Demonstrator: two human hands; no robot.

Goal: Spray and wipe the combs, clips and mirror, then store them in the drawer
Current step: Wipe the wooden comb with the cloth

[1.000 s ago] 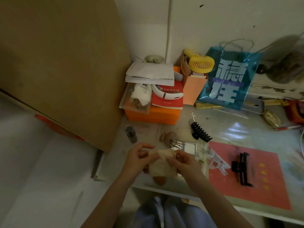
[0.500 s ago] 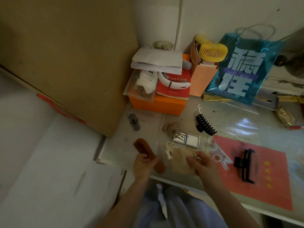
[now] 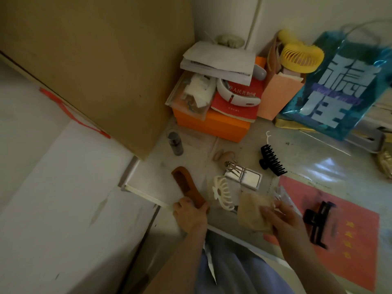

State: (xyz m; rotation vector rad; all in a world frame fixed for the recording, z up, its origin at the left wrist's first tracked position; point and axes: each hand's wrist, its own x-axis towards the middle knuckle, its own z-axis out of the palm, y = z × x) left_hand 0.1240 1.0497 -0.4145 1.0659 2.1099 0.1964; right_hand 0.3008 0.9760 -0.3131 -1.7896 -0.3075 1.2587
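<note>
Left grip point(image 3: 191, 215) clasps the near end of the long brown wooden comb point(image 3: 186, 186), whose axis runs away leftward across the table point(image 3: 318, 158). Right grip point(image 3: 282, 219) pinches the beige cloth point(image 3: 253, 211), just right of the comb.

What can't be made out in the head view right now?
- Drawer: none in view; the desk's front edge is hidden by the arms and lap.
- Comb: handle end covered by the left hand.
- Right hand: fingertips hidden behind the cloth.
- Mirror: partly under metal pins; reflection too small to read.
- Bottle: label too dark and blurred.
- Right black clip: motion-blurred, shape unclear.
</note>
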